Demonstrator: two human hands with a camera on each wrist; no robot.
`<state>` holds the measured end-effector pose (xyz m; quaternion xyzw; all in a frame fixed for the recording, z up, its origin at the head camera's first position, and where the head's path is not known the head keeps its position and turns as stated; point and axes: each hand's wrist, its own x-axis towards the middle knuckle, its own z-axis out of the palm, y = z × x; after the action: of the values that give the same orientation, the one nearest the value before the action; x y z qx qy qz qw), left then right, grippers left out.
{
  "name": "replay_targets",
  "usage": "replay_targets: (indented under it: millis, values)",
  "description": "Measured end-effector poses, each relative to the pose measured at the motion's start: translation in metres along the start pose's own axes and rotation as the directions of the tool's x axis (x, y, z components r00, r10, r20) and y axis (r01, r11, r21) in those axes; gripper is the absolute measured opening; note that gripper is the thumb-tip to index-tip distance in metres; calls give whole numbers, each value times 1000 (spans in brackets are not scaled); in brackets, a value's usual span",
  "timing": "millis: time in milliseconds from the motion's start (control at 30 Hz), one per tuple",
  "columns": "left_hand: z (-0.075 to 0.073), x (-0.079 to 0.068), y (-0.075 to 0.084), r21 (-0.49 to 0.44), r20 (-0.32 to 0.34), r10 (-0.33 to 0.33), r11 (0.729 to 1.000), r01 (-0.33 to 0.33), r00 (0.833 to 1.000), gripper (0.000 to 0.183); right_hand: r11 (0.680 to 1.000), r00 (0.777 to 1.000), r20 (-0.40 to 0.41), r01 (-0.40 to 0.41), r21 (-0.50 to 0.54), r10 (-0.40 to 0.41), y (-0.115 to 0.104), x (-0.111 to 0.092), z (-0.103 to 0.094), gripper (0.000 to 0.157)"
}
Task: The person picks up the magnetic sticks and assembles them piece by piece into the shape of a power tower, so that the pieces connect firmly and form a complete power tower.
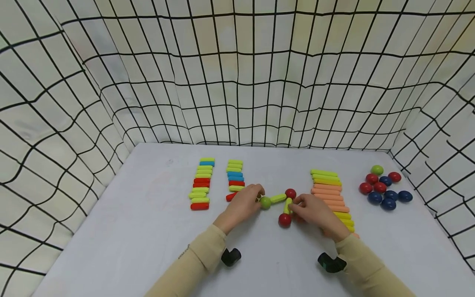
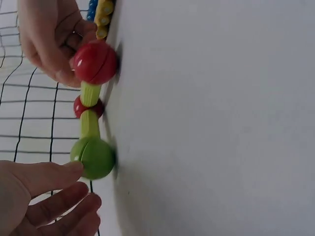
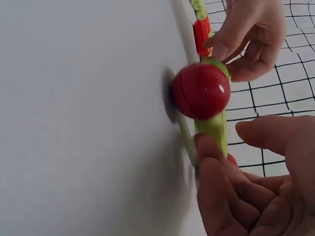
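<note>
Two yellow-green magnetic rods (image 1: 278, 199) and three balls form a bent chain on the white table: a green ball (image 1: 265, 202) at the left, a red ball (image 1: 290, 193) at the bend and another red ball (image 1: 284, 220) nearest me. The thumb of my left hand (image 1: 245, 202) touches the green ball; in the left wrist view its other fingers are loosely bent beside it. My right hand (image 1: 315, 212) is beside the nearer rod (image 3: 212, 129). In the right wrist view its thumb and index finger stand apart, fingertips close to the rod.
Two columns of short rods in green, blue and red (image 1: 201, 181) lie left of the chain. A column of green, orange and yellow rods (image 1: 328, 197) lies partly under my right hand. Red, blue and green balls (image 1: 379, 187) cluster at the right. Black netting (image 1: 237, 82) surrounds the table (image 1: 148, 231).
</note>
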<state>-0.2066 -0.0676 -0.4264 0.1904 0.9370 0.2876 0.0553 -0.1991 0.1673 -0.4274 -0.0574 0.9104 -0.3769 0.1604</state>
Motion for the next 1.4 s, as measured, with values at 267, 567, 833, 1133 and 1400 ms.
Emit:
replay_targets:
  millis: [267, 567, 833, 1133, 1400]
  values:
    - [-13, -7, -23, 89, -238, -121, 985, 146, 964, 15, 779, 842, 38, 514, -359, -538, 3, 5, -14, 25]
    - [-11, -16, -37, 84, -209, -202, 971, 223, 957, 20, 598, 739, 200, 648, -472, -643, 6, 17, -12, 24]
    - [-4, -13, -28, -266, -27, -264, 932, 248, 964, 28, 641, 793, 147, 573, -511, -591, -3, 24, -1, 21]
    - [9, -2, -16, -425, 22, -316, 856, 295, 949, 28, 691, 843, 167, 519, -504, -511, -16, 22, 12, 18]
    - [11, 5, -10, -475, 25, -346, 822, 316, 938, 27, 654, 821, 156, 539, -531, -550, -20, 20, 17, 18]
